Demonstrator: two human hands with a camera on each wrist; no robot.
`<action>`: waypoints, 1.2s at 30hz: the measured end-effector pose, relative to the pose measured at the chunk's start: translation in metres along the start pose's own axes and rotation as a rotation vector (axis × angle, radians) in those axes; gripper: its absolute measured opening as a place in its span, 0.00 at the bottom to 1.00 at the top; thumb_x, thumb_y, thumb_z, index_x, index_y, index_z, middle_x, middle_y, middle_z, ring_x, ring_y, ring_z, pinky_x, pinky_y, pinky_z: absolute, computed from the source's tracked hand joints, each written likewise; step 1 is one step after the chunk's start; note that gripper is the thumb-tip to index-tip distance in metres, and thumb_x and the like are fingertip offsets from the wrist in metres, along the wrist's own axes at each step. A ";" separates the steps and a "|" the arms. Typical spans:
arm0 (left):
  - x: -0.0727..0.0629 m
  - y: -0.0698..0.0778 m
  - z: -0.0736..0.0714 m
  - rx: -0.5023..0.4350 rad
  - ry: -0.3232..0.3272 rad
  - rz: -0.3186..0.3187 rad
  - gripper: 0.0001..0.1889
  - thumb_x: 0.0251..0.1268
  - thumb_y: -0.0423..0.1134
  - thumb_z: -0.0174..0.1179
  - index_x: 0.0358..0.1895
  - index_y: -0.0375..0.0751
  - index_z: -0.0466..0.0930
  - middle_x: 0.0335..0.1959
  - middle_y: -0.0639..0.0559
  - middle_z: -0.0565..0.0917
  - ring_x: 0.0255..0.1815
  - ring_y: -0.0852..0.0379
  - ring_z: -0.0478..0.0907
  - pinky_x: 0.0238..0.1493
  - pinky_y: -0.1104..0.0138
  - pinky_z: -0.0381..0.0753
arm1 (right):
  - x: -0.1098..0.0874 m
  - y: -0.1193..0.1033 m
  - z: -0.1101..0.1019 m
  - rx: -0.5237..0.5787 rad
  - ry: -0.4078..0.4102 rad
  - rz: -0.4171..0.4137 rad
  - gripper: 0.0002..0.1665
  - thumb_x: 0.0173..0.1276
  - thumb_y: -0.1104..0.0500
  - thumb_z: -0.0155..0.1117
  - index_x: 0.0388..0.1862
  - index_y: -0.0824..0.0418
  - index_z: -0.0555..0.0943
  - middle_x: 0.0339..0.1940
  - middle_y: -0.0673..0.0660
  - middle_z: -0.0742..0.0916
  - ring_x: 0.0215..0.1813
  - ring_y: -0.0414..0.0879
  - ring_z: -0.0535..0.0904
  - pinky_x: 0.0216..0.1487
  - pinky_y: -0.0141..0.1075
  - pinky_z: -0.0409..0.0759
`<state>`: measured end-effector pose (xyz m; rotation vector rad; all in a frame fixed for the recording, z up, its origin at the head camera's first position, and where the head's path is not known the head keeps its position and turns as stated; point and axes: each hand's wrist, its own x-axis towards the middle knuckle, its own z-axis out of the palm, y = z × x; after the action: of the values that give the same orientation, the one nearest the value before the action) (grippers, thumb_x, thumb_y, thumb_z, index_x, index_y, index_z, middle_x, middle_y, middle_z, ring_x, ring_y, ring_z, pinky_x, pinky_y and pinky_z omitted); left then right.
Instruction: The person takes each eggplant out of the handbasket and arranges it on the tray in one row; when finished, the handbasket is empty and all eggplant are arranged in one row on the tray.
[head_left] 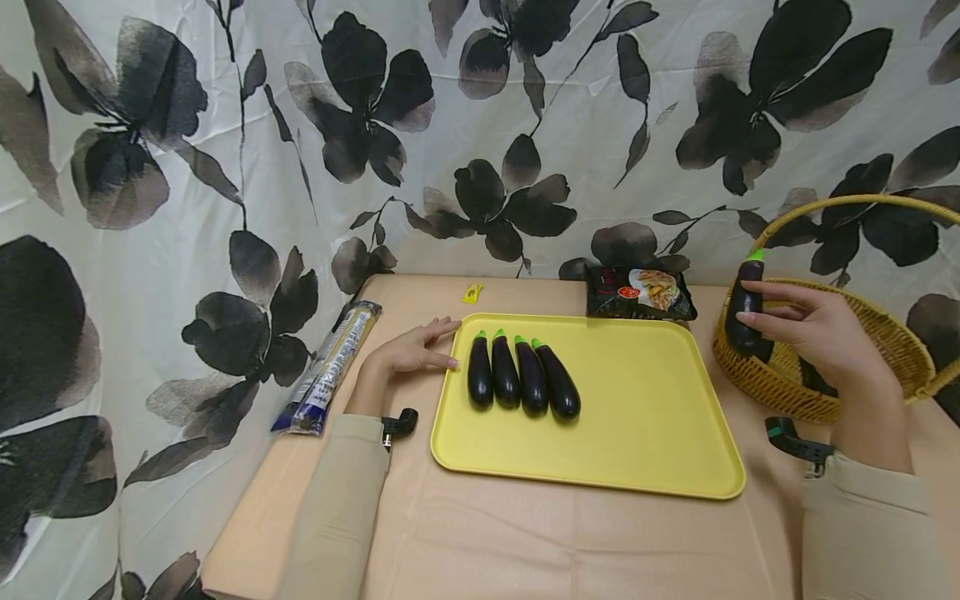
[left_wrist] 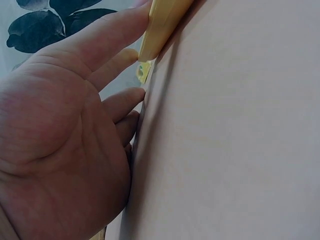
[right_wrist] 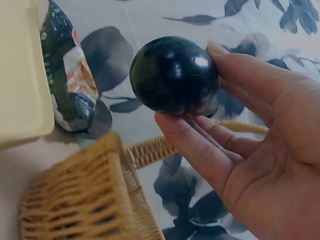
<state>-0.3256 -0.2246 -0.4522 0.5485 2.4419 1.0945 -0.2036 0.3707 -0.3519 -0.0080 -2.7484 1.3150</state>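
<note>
My right hand (head_left: pixel 828 337) pinches an eggplant (head_left: pixel 742 312) between thumb and fingers, green cap up, in front of the wicker basket (head_left: pixel 787 404). In the right wrist view, the rounded dark end of that eggplant (right_wrist: pixel 172 75) faces the camera. A dark thing shows inside the basket, mostly hidden by my wrist. My left hand (head_left: pixel 411 350) rests with extended fingers at the left rim of the yellow tray (head_left: pixel 645 417); in the left wrist view its fingertips touch the tray's edge (left_wrist: pixel 159 30). Several eggplants (head_left: pixel 533 379) lie side by side on the tray's left part, caps away from me.
A black food packet (head_left: pixel 641 293) stands behind the tray's back right edge. One small yellow packet (head_left: pixel 472 293) lies near the table's back edge. Long blue-and-clear packages (head_left: pixel 330 375) lie along the table's left edge. Behind hangs a floral curtain (head_left: pixel 465 125); the basket's tall handle (head_left: pixel 840 202) arches up.
</note>
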 end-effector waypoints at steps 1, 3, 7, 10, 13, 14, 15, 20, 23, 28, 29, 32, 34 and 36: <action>0.000 0.000 0.000 0.000 0.001 -0.001 0.50 0.58 0.55 0.77 0.83 0.58 0.61 0.88 0.51 0.48 0.89 0.50 0.35 0.86 0.47 0.36 | 0.000 -0.002 0.002 -0.005 -0.010 -0.005 0.38 0.74 0.45 0.68 0.79 0.51 0.72 0.65 0.44 0.76 0.41 0.25 0.75 0.31 0.28 0.75; 0.000 0.000 0.000 0.001 0.004 -0.001 0.50 0.58 0.55 0.77 0.82 0.58 0.61 0.88 0.51 0.48 0.89 0.50 0.35 0.86 0.47 0.36 | 0.001 -0.006 0.006 -0.026 -0.029 -0.016 0.38 0.74 0.43 0.68 0.79 0.50 0.72 0.72 0.52 0.74 0.45 0.22 0.74 0.34 0.23 0.76; 0.000 -0.001 0.001 0.002 0.005 0.002 0.50 0.58 0.55 0.77 0.82 0.58 0.61 0.88 0.50 0.48 0.89 0.49 0.35 0.86 0.46 0.36 | 0.004 -0.014 0.018 -0.069 -0.073 -0.023 0.39 0.73 0.40 0.68 0.79 0.49 0.72 0.79 0.63 0.69 0.53 0.24 0.71 0.42 0.16 0.75; 0.000 -0.001 0.001 -0.003 0.005 0.003 0.50 0.58 0.55 0.77 0.82 0.58 0.61 0.88 0.50 0.48 0.89 0.49 0.35 0.86 0.46 0.36 | 0.005 -0.020 0.025 -0.048 -0.105 -0.040 0.38 0.74 0.41 0.67 0.79 0.50 0.72 0.77 0.59 0.71 0.55 0.25 0.72 0.44 0.15 0.74; -0.001 0.000 0.001 -0.003 0.005 -0.002 0.50 0.57 0.55 0.78 0.82 0.58 0.61 0.88 0.51 0.48 0.89 0.50 0.35 0.86 0.47 0.36 | 0.006 -0.025 0.032 0.040 -0.135 -0.076 0.35 0.76 0.47 0.66 0.79 0.52 0.72 0.68 0.47 0.78 0.54 0.21 0.76 0.47 0.18 0.78; -0.001 0.000 0.001 -0.002 0.006 -0.003 0.50 0.58 0.55 0.77 0.82 0.58 0.61 0.88 0.51 0.48 0.89 0.50 0.35 0.86 0.47 0.36 | 0.006 -0.026 0.033 0.070 -0.145 -0.094 0.34 0.77 0.49 0.66 0.79 0.53 0.71 0.65 0.42 0.80 0.54 0.21 0.77 0.48 0.19 0.80; -0.001 0.000 0.002 0.000 0.006 -0.004 0.50 0.58 0.55 0.77 0.82 0.59 0.61 0.88 0.51 0.48 0.89 0.50 0.35 0.86 0.46 0.36 | 0.006 -0.028 0.036 0.100 -0.152 -0.109 0.33 0.78 0.52 0.65 0.79 0.54 0.71 0.61 0.38 0.81 0.54 0.21 0.80 0.48 0.21 0.82; -0.002 -0.002 0.002 0.009 0.010 -0.007 0.49 0.58 0.55 0.77 0.82 0.60 0.61 0.88 0.53 0.48 0.89 0.50 0.34 0.86 0.45 0.35 | 0.008 -0.036 0.047 0.179 -0.201 -0.154 0.32 0.78 0.57 0.64 0.78 0.56 0.72 0.62 0.39 0.81 0.55 0.25 0.83 0.51 0.23 0.83; -0.002 -0.002 0.003 0.010 0.010 -0.008 0.49 0.58 0.55 0.77 0.82 0.61 0.61 0.88 0.54 0.48 0.89 0.51 0.34 0.86 0.46 0.36 | 0.008 -0.039 0.054 0.177 -0.232 -0.174 0.32 0.78 0.56 0.64 0.79 0.55 0.71 0.73 0.52 0.75 0.57 0.24 0.80 0.52 0.21 0.81; -0.002 -0.003 0.003 0.016 0.014 -0.010 0.49 0.58 0.56 0.77 0.82 0.61 0.61 0.88 0.54 0.48 0.89 0.51 0.34 0.86 0.47 0.36 | 0.009 -0.044 0.066 0.210 -0.283 -0.238 0.32 0.79 0.59 0.63 0.79 0.58 0.71 0.79 0.64 0.67 0.58 0.26 0.80 0.52 0.24 0.83; -0.002 -0.003 0.004 0.017 0.015 -0.011 0.49 0.58 0.56 0.77 0.82 0.61 0.61 0.88 0.54 0.48 0.89 0.51 0.35 0.86 0.47 0.36 | 0.010 -0.045 0.068 0.216 -0.295 -0.247 0.32 0.79 0.60 0.63 0.79 0.60 0.71 0.78 0.64 0.68 0.58 0.27 0.80 0.52 0.24 0.83; -0.002 -0.002 0.004 0.023 0.019 -0.011 0.49 0.58 0.56 0.77 0.82 0.61 0.61 0.88 0.53 0.49 0.89 0.51 0.35 0.86 0.47 0.36 | 0.012 -0.046 0.076 0.229 -0.325 -0.214 0.33 0.79 0.58 0.63 0.79 0.59 0.70 0.77 0.63 0.71 0.59 0.27 0.80 0.53 0.24 0.83; -0.001 -0.003 0.004 0.028 0.021 -0.010 0.49 0.58 0.57 0.77 0.82 0.61 0.61 0.88 0.53 0.49 0.89 0.51 0.35 0.87 0.47 0.37 | 0.012 -0.047 0.080 0.224 -0.346 -0.171 0.34 0.79 0.55 0.64 0.80 0.56 0.69 0.77 0.62 0.72 0.60 0.27 0.79 0.54 0.23 0.81; -0.001 -0.003 0.003 0.034 0.021 -0.010 0.50 0.58 0.57 0.77 0.82 0.60 0.61 0.88 0.53 0.49 0.89 0.51 0.35 0.86 0.47 0.37 | 0.013 -0.048 0.084 0.219 -0.368 -0.137 0.35 0.79 0.52 0.64 0.81 0.54 0.68 0.79 0.63 0.70 0.63 0.31 0.78 0.56 0.22 0.80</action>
<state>-0.3232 -0.2249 -0.4560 0.5379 2.4829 1.0611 -0.2219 0.2755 -0.3661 0.4743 -2.8000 1.7176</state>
